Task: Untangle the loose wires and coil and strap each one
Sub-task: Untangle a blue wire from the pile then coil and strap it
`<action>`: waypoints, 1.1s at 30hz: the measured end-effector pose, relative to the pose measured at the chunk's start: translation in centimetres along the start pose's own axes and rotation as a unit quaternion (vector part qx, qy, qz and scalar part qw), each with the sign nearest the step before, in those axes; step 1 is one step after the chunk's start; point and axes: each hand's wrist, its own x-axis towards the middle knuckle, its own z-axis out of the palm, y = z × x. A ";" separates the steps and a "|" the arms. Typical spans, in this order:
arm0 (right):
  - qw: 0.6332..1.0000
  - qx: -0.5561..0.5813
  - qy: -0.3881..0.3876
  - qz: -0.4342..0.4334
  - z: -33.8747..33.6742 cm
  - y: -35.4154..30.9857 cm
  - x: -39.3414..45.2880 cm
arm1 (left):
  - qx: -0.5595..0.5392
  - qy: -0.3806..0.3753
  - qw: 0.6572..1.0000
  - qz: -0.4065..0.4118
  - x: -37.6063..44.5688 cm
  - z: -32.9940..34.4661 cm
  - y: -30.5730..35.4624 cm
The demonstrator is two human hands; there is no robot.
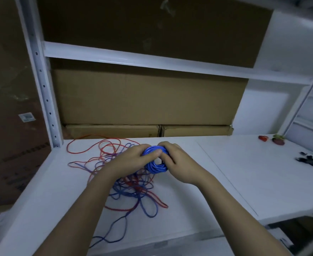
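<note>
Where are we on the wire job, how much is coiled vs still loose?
Done so far: most of one blue wire is wound into a blue coil. In hand: left hand and right hand both grip that coil; no strap visible on it. Left: the tangle of red and blue wires on the white shelf is still loose, and black pieces lie unused at right.

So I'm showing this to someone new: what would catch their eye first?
The bright blue coil at the centre, gripped by the left hand and the right hand. Next, the red and blue tangle of wires sprawled over the white shelf beneath and left of the hands. Cardboard boxes fill the back.
</note>
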 end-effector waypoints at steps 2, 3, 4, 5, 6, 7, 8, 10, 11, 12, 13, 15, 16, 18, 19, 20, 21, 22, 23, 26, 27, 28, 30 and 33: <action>1.000 0.003 -0.008 0.024 -2.2 2.4 -1.6 | 0.049 -0.031 0.998 -0.003 1.8 2.3 1.9; 0.999 0.014 -0.002 0.038 -3.5 3.7 -2.7 | 0.053 -0.042 0.998 -0.002 2.8 3.9 3.0; 0.998 0.037 0.014 0.054 -4.7 5.0 -3.9 | 0.047 -0.047 0.998 -0.001 3.8 5.5 3.9; 0.995 0.072 0.034 0.065 -5.9 6.1 -5.2 | 0.037 -0.046 0.998 0.003 4.8 7.3 4.7; 0.989 0.116 0.055 0.070 -7.0 7.1 -6.6 | 0.023 -0.043 0.999 0.009 5.7 9.0 5.7; 0.982 0.161 0.074 0.068 -8.0 8.0 -8.0 | 0.002 -0.039 0.999 0.013 6.6 10.8 6.6; 0.973 0.202 0.094 0.068 -8.8 8.8 -9.2 | -0.025 -0.038 0.999 0.013 7.3 12.6 7.5; 0.956 0.245 0.143 0.075 -10.2 10.7 -11.5 | -0.071 -0.033 0.997 0.016 8.7 16.4 9.3; 0.952 0.239 0.173 0.083 -10.9 11.6 -12.5 | -0.071 -0.022 0.997 0.023 9.4 18.4 10.3; 0.948 0.230 0.201 0.091 -11.4 12.5 -13.3 | -0.063 -0.006 0.998 0.031 10.2 20.3 11.2; 0.940 0.232 0.228 0.106 -12.0 13.5 -14.1 | -0.058 0.009 0.998 0.039 11.0 22.3 12.3; 0.910 0.266 0.273 0.162 -13.3 15.5 -15.7 | -0.073 0.034 0.996 0.047 12.4 26.1 14.3; 0.893 0.291 0.287 0.187 -14.1 16.4 -16.4 | -0.085 0.045 0.994 0.050 13.1 27.8 15.2; 0.877 0.294 0.312 0.218 -15.9 18.4 -17.5 | -0.100 0.063 0.992 0.050 14.5 30.7 16.6; 0.881 0.260 0.321 0.231 -16.8 19.6 -17.9 | -0.104 0.065 0.991 0.047 15.3 32.1 17.2; 0.889 0.223 0.324 0.237 -17.7 20.9 -18.3 | -0.108 0.061 0.991 0.041 16.1 33.3 17.6; 0.896 0.199 0.319 0.236 -18.5 22.0 -18.6 | -0.115 0.053 0.991 0.035 16.9 34.3 18.0; 0.899 0.194 0.314 0.235 -19.3 23.2 -19.0 | -0.127 0.038 0.991 0.026 17.7 35.3 18.2; 0.898 0.196 0.313 0.238 -20.0 24.4 -19.3 | -0.144 0.019 0.989 0.015 18.5 36.2 18.5; 0.900 0.188 0.300 0.254 -21.5 28.0 -20.0 | -0.190 -0.042 0.981 -0.018 21.0 38.4 18.7; 0.903 0.178 0.295 0.258 -21.9 29.4 -20.1 | -0.184 -0.055 0.981 -0.024 22.1 39.1 18.7; 0.907 0.166 0.289 0.258 -22.4 30.7 -20.0 | -0.167 -0.062 0.983 -0.030 23.3 39.7 18.7; 0.922 0.124 0.270 0.248 -23.6 33.2 -19.6 | -0.137 -0.061 0.988 -0.036 25.9 40.9 18.6; 0.941 0.077 0.236 0.230 -25.8 37.2 -18.9 | -0.094 -0.054 0.994 -0.030 29.7 43.2 18.8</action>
